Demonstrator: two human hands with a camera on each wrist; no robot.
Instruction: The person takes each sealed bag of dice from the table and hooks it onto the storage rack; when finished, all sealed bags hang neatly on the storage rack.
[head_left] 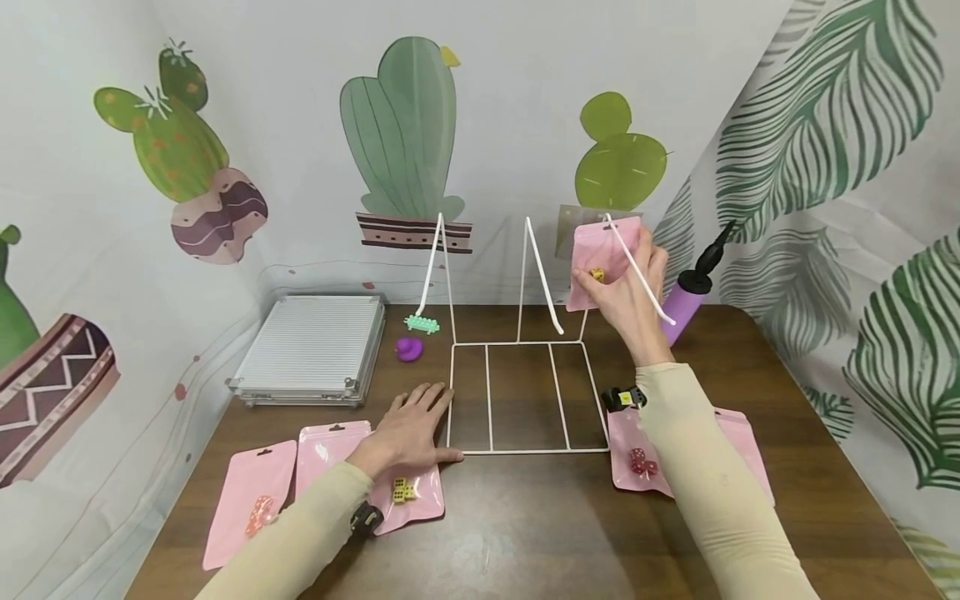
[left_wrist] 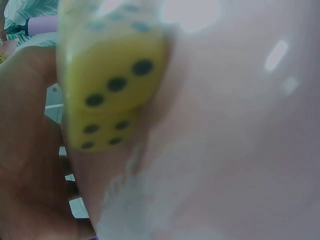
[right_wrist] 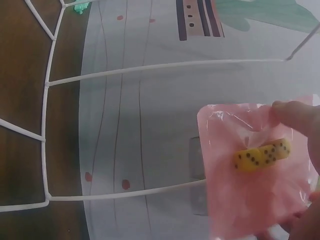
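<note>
My right hand (head_left: 632,283) pinches a pink zip pouch (right_wrist: 250,200) by its edge, with yellow dice (right_wrist: 262,156) visible through its front. The pouch stands upright at the right-hand prong of a white wire rack (head_left: 525,342). That prong crosses in front of the pouch from near its hanging hole; whether it passes through the hole I cannot tell. My left hand (head_left: 408,425) lies with fingers spread at the rack's left base wire. Under that wrist is another pink pouch (head_left: 423,504) holding yellow dice (head_left: 402,490), which fills much of the left wrist view.
More pink pouches lie at left (head_left: 247,475) and right (head_left: 742,437), some showing red dice (head_left: 641,461). A clear-and-silver case (head_left: 311,342), a purple duck (head_left: 408,348) and a green bumpy piece (head_left: 422,323) sit behind my left hand. A purple hand pump (head_left: 684,304) stands back right.
</note>
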